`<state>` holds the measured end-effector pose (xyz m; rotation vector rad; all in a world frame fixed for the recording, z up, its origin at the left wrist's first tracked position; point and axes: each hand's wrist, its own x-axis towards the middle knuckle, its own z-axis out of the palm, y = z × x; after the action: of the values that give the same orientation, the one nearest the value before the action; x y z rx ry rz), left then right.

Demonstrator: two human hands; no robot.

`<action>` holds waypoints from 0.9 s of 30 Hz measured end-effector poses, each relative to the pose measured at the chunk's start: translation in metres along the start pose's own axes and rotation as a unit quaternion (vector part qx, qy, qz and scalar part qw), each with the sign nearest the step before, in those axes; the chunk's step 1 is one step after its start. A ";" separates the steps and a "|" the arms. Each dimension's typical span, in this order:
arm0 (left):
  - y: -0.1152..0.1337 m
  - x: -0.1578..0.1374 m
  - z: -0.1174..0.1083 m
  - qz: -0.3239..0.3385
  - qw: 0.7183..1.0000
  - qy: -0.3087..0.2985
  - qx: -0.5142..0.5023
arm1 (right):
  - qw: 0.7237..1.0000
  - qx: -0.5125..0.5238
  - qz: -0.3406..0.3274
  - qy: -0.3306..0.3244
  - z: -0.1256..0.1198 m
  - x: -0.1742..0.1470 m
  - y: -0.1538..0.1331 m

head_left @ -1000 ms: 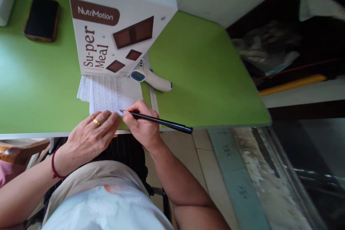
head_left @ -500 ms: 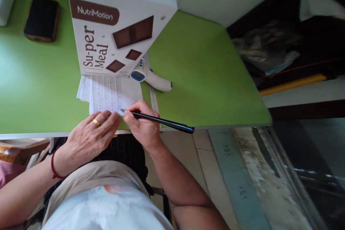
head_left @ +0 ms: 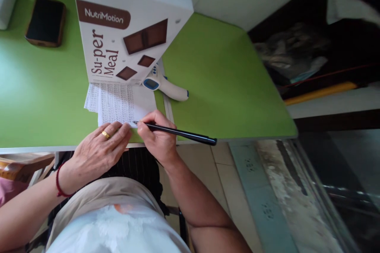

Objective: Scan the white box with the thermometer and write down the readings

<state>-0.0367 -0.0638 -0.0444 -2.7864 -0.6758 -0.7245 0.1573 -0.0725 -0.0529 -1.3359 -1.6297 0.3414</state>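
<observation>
Between the thumb and fingers of my right hand (head_left: 157,136) is a black pen (head_left: 187,134), its tip at the lower part of a white paper sheet (head_left: 144,101). Rows of small handwriting cover the sheet's left and middle; its right strip is blank. My left hand (head_left: 102,144), with a gold ring, lies flat, fingers extended over the sheet's near edge. More written sheets (head_left: 92,99) stick out at the left underneath. A white box (head_left: 101,43) marked NutriMotion stands upright at the sheet's far edge. Beside it lies a white and blue handheld thermometer (head_left: 166,85).
The green table (head_left: 225,83) ends in a straight edge close to my body. A dark phone-like device (head_left: 46,21) lies at the upper left, near a white object (head_left: 6,4). A dark shelf with plastic bags (head_left: 293,51) is beyond the table's right side.
The pen's rear end has swung slightly to the right and its tip has shifted a little. My left hand stays in place on the paper.
</observation>
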 end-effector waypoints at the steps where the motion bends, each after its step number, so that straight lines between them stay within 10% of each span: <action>1: 0.000 0.000 0.000 0.000 1.000 0.001 0.001 | 1.000 0.000 -0.001 0.003 0.000 0.000 0.000; 27: -0.001 0.000 0.000 0.002 1.000 -0.020 0.009 | 1.000 -0.005 0.008 -0.022 -0.002 0.001 0.003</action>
<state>-0.0372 -0.0632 -0.0443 -2.7925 -0.6811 -0.6609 0.1610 -0.0710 -0.0538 -1.3591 -1.6600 0.3753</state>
